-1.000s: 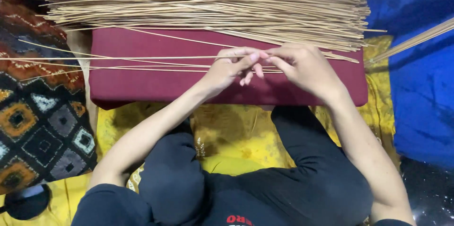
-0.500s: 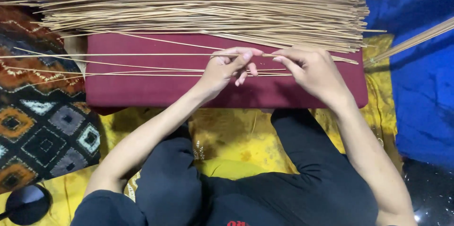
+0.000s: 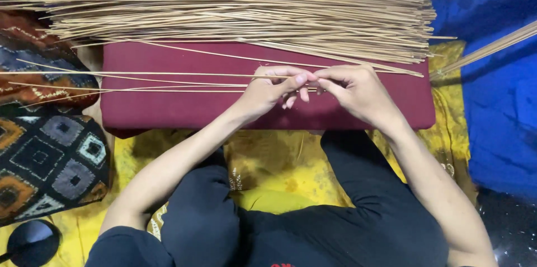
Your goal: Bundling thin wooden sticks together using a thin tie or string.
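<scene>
Our left hand (image 3: 274, 91) and right hand (image 3: 358, 91) meet fingertip to fingertip, pinching a few thin tan bamboo sticks (image 3: 168, 81) that lie across the maroon cloth-covered board (image 3: 184, 110), running past its left edge. Along its far edge rests a large heap of matching sticks (image 3: 235, 7).

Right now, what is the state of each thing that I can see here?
left hand: closed, pinching thin sticks
right hand: closed, pinching the same sticks
thin sticks: few, lying loose across the board
stick pile: heaped along the far edge
maroon board: flat, partly covered
</scene>
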